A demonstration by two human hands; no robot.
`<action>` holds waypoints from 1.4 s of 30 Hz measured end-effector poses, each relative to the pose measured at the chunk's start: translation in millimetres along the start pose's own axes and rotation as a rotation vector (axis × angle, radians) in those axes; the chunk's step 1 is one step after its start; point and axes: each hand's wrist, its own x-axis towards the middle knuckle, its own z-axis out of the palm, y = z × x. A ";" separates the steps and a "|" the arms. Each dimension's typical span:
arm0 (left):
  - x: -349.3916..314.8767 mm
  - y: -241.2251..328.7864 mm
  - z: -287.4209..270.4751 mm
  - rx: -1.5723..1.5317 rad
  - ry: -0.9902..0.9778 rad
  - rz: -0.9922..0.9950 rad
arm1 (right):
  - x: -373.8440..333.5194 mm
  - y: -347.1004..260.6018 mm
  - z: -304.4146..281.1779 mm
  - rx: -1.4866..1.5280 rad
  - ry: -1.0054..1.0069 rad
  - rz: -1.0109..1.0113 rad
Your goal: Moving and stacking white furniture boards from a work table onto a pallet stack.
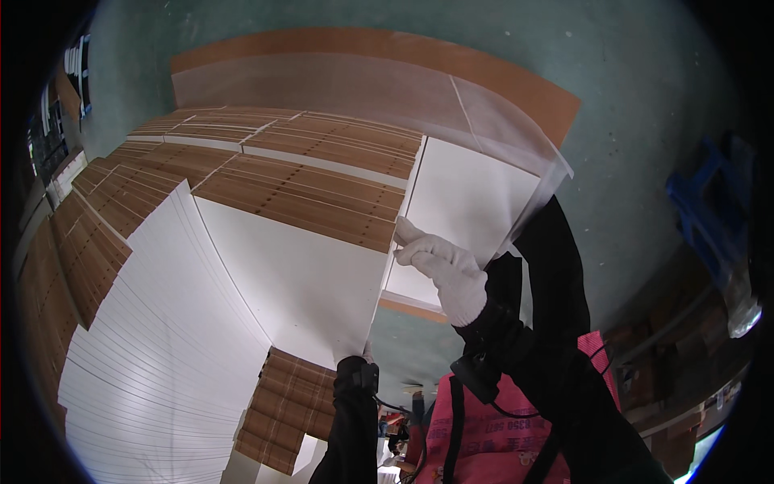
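Right sleeve [556, 379] leads to the right hand [446, 270], fingers bent beside the white panel [302, 270] at its left. Left hand [353, 351], at the panel's near edge, is mostly hidden; neither grip is confirmable. Uneven support could tilt the panel, scraping its corner.

The person's right hand [445, 273], wearing a white glove, is reaching leftward and forward, its fingers [414, 231] bending slightly. The black-sleeved right forearm [564, 395] is slanting in from the lower right. The left forearm [353, 431] is pointing ahead, the left hand [355, 352] showing only partly.
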 end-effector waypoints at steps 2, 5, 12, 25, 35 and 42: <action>-4.2 2.6 0.1 0.026 -0.035 0.042 | 1.1 0.8 4.0 -0.023 -0.011 -0.004; -8.0 9.2 1.2 -0.027 0.004 0.056 | 0.4 -2.3 21.2 -0.138 0.024 0.069; -29.3 -16.2 57.3 -0.296 0.045 0.072 | -27.1 22.1 32.4 -0.203 0.143 -0.058; -46.4 5.7 -40.8 -0.729 -0.079 -0.196 | 11.8 33.5 52.3 -1.196 0.282 0.283; -53.8 -1.9 -81.8 -0.936 -0.238 -0.226 | -5.3 56.9 92.4 -0.829 0.388 0.243; -32.7 -13.5 -118.9 -1.077 -0.365 -0.154 | -39.0 133.4 105.3 -0.853 0.370 0.381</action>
